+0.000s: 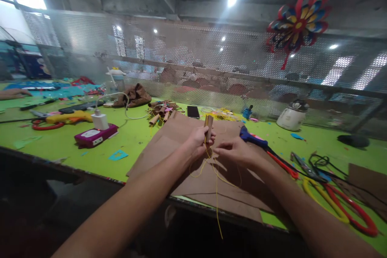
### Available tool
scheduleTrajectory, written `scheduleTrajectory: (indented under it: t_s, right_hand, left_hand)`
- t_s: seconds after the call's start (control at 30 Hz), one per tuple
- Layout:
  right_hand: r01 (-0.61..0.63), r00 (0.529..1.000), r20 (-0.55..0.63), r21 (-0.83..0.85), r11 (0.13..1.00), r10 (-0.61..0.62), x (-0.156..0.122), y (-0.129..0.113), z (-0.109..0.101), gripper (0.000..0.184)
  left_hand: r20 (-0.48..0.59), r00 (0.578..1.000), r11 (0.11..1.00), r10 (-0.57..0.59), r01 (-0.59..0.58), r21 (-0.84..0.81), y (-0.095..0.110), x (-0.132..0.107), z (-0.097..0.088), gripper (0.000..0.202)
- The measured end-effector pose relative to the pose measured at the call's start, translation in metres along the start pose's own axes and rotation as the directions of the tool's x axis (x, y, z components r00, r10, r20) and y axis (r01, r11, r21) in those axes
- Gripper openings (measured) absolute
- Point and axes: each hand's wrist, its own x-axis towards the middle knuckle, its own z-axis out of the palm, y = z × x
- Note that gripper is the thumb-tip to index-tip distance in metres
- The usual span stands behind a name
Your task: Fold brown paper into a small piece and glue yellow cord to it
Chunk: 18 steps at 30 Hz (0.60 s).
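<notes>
In the head view my left hand (203, 140) is closed round a small brown paper roll (209, 123), held upright over the brown paper sheets. Yellow string (217, 193) runs along the roll and falls in loose loops, with one end hanging past the table edge. Just to the right, my right hand (236, 152) has thumb and fingertips pinched together at the string, close below the roll. Its fingertips are small in view, and the string between them is hard to make out. Both hands are above the brown paper (193, 183).
Scissors (335, 203) and a blue glue gun (254, 137) lie at right. At left are a purple power strip (96, 135) and a yellow glue gun (70, 117). Several paper rolls (160, 113) and a phone (192, 111) lie behind. Another person's hand (13, 93) rests far left.
</notes>
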Motion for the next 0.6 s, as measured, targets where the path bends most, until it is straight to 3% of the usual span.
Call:
scheduleTrajectory:
  t_s: [0.1, 0.23, 0.33, 0.6]
  right_hand:
    - [0.014, 0.998, 0.057, -0.050, 0.999, -0.011, -0.003, -0.005, 0.021, 0.023]
    - [0.020, 0.999, 0.033, -0.058, 0.998, -0.018, -0.004, -0.004, 0.036, 0.023]
    - [0.038, 0.998, 0.059, -0.068, 0.997, -0.034, -0.007, -0.004, 0.038, 0.022]
    - [0.222, 0.946, 0.275, -0.174, 0.959, -0.169, -0.022, -0.022, 0.027, 0.018]
  left_hand:
    - [0.010, 0.999, 0.999, 0.031, -0.030, -0.023, 0.001, 0.000, 0.000, 0.012]
    - [0.006, 1.000, 0.999, -0.018, 0.018, -0.031, 0.005, -0.003, 0.001, 0.014]
    - [0.001, 1.000, 0.999, -0.028, 0.028, -0.035, 0.007, -0.004, 0.000, 0.014]
    - [0.029, 0.999, 0.999, -0.032, 0.031, 0.016, 0.004, -0.002, -0.003, 0.013]
